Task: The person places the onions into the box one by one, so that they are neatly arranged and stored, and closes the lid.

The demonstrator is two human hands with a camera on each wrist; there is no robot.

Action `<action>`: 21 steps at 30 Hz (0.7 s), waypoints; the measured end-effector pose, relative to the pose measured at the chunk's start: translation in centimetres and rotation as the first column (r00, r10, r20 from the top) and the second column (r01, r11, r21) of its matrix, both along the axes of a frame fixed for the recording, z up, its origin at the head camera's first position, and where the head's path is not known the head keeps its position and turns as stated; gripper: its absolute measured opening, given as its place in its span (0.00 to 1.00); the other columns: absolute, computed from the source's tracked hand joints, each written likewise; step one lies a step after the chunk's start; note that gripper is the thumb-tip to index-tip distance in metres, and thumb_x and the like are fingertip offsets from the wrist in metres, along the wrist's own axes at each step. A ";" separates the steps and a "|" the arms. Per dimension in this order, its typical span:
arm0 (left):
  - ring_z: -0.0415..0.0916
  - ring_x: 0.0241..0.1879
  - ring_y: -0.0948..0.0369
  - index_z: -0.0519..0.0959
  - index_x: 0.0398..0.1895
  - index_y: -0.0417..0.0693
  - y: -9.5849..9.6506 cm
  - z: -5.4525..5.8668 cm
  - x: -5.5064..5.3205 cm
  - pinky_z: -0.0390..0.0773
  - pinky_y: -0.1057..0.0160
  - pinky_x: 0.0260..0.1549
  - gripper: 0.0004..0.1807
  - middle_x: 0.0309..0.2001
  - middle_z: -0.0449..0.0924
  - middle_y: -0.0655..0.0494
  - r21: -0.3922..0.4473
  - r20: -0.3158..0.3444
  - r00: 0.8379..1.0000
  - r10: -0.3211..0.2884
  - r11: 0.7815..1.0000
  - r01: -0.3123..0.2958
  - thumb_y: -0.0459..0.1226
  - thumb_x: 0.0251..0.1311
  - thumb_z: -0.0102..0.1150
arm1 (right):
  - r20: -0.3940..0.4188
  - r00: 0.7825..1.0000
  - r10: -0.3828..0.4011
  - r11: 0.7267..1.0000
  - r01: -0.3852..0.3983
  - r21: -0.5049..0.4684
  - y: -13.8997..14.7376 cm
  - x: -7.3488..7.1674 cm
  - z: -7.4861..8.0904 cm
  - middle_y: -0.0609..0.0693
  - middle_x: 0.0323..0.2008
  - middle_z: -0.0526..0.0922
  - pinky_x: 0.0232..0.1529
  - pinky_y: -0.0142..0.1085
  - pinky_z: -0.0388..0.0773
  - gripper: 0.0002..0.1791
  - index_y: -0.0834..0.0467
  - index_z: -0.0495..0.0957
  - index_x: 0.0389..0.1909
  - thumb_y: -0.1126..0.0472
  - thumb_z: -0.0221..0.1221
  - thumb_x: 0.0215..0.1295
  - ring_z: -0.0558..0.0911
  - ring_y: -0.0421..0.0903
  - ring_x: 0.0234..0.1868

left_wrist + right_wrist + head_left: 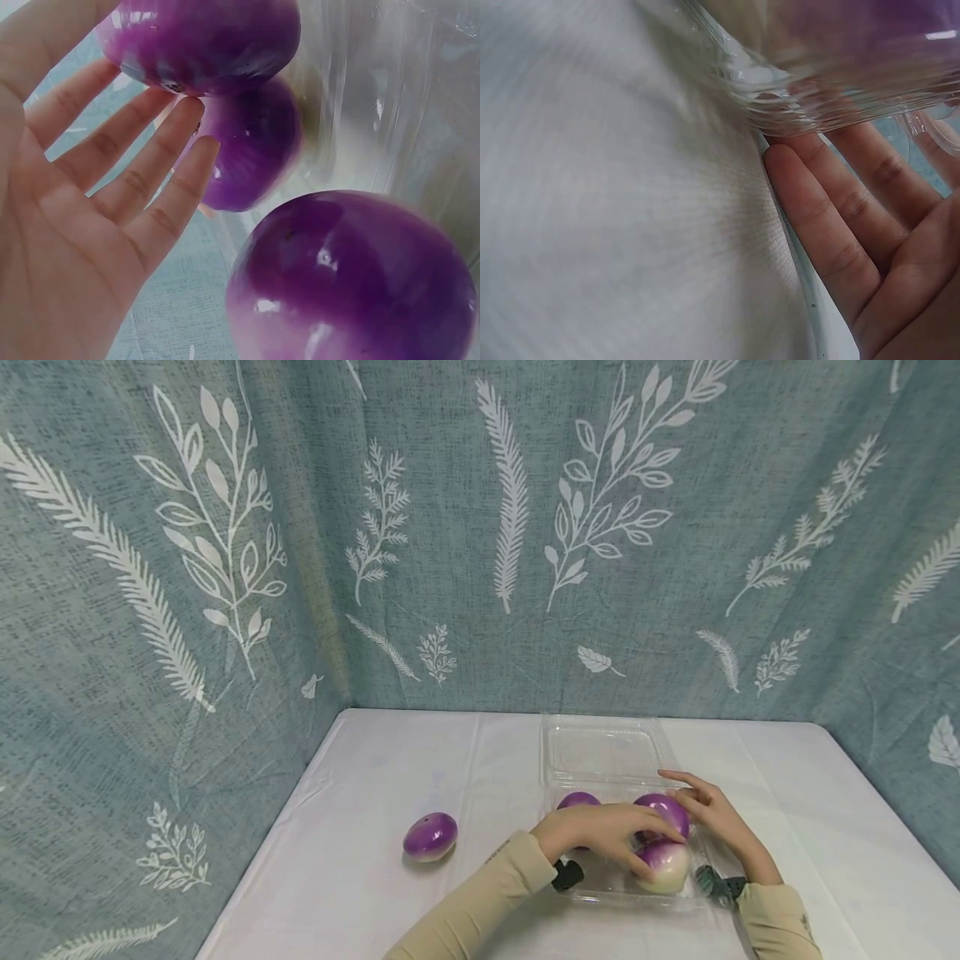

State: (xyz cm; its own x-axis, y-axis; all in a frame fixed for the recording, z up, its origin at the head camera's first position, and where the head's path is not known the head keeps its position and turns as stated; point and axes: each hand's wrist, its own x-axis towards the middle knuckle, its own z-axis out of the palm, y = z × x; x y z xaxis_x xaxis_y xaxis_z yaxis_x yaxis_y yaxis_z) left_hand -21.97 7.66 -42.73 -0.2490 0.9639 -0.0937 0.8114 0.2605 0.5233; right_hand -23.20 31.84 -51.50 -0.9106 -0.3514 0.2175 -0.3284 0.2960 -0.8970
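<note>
Purple-and-white turnips are in and beside a clear plastic clamshell box (600, 893). My left hand (611, 833) reaches over the box from the left. Its thumb and fingers hold the front right turnip (666, 867) from either side, and the left wrist view shows the fingers spread along its edge. Behind it is a second turnip (663, 814), and a third turnip (577, 799) lies at the back left, partly hidden by my left hand. My right hand (716, 818) is at the box's right side, its extended fingers (825, 202) against the plastic wall.
Another turnip (431, 837) lies on the white tablecloth (360, 793), left of the box. The box's lid (603, 750) is folded back toward the rear table edge. A patterned blue-green curtain (450, 527) stands behind the table and along both sides.
</note>
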 end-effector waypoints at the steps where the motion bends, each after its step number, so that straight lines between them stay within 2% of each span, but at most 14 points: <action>1: 0.66 0.54 0.74 0.67 0.64 0.50 0.0 0.0 0.0 0.66 0.82 0.50 0.33 0.62 0.68 0.58 -0.002 -0.001 1.000 0.000 1.000 0.000 0.42 0.54 0.64 | 0.000 1.000 -0.004 1.000 0.004 0.002 0.0 0.0 0.0 0.37 0.33 0.84 0.30 0.36 0.82 0.22 0.72 0.61 0.62 0.64 0.45 0.71 0.83 0.36 0.35; 10: 0.67 0.54 0.73 0.67 0.64 0.48 0.3 -0.1 0.0 0.65 0.83 0.50 0.33 0.62 0.68 0.57 -0.017 -0.023 1.000 -0.014 1.000 0.014 0.41 0.54 0.65 | -0.029 0.999 -0.028 0.999 0.029 0.029 0.0 0.1 0.0 0.37 0.32 0.84 0.30 0.33 0.81 0.21 0.70 0.63 0.61 0.64 0.46 0.71 0.82 0.35 0.33; 21: 0.68 0.54 0.72 0.67 0.64 0.50 0.8 -0.2 0.1 0.67 0.83 0.48 0.33 0.61 0.68 0.57 -0.033 0.041 0.999 0.015 0.999 -0.013 0.39 0.53 0.65 | -0.039 0.999 -0.035 0.999 0.037 0.037 -0.1 0.1 0.1 0.37 0.33 0.84 0.30 0.33 0.81 0.21 0.70 0.63 0.60 0.65 0.46 0.70 0.82 0.35 0.33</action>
